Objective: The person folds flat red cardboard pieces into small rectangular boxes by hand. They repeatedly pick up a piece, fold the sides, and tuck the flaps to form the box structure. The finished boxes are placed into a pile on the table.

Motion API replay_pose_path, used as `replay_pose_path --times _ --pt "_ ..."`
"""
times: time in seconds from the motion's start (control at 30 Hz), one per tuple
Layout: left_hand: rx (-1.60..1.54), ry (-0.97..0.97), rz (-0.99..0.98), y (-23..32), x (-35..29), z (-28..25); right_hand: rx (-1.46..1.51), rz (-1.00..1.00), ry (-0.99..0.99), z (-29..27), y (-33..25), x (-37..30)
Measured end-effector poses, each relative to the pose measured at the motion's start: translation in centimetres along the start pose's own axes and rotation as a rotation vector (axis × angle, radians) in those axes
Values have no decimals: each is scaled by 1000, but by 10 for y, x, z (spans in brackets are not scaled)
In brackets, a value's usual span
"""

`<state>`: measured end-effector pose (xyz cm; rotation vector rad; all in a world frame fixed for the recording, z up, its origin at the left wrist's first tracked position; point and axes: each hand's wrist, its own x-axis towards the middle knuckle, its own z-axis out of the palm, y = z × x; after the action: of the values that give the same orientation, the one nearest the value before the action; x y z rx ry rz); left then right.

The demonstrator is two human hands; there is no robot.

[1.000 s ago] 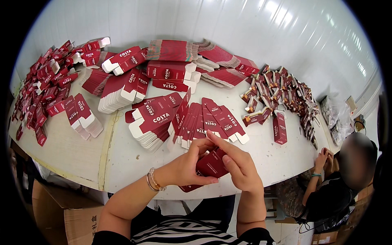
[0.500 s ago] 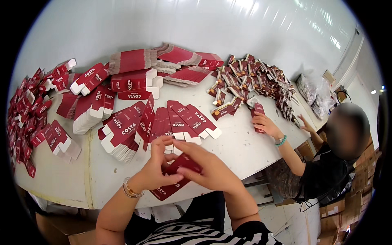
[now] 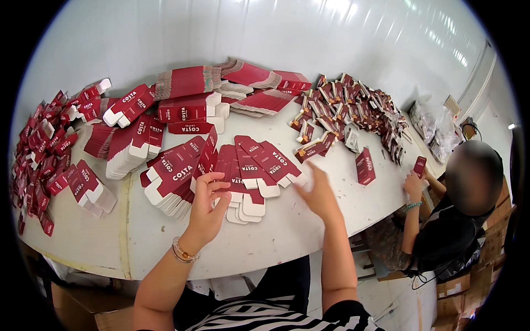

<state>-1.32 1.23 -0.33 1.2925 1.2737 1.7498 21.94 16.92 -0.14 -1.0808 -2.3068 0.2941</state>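
Observation:
My left hand (image 3: pixel 207 207) is raised at the table's middle, fingers loosely bent and apart, holding nothing visible. Just behind its fingertips a red carton (image 3: pixel 207 151) leans on edge against a fanned stack of flat red cartons (image 3: pixel 178 172) with white flaps. Whether the fingertips touch it I cannot tell. Smeared by motion, my right hand (image 3: pixel 320 197) reaches forward with thumb and fingers apart, beside another fan of flat red cartons (image 3: pixel 258 160). A closed red box (image 3: pixel 365 166) rests on the table farther right.
At the far left lies a heap of folded red boxes (image 3: pixel 41 160). Bundled flat cartons (image 3: pixel 187 83) line the wall, and brown-and-white small packets (image 3: pixel 345 105) pile up at the back right. A co-worker (image 3: pixel 458 220) at the right holds a red box (image 3: pixel 420 165).
The red box has left my hands, which have moved apart, the right one forward and rightward. A closed box now lies farther right, and the co-worker's hand has drawn back toward their body.

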Motion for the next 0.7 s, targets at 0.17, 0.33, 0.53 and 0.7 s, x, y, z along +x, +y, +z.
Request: replay_pose_path --times 0.17,0.33,0.53,0.7 --pt "-19 -33 -27 -1 0 3 -189 -151 -191 34 7 21" --pt "-146 -134 -68 3 1 5 -222 -54 -89 11 -12 22" --pt "-343 -372 -111 -6 -3 -2 982 316 104 -15 -87 -22" --pt "-720 -514 -34 11 -2 1 1685 471 -372 7 -112 -46"
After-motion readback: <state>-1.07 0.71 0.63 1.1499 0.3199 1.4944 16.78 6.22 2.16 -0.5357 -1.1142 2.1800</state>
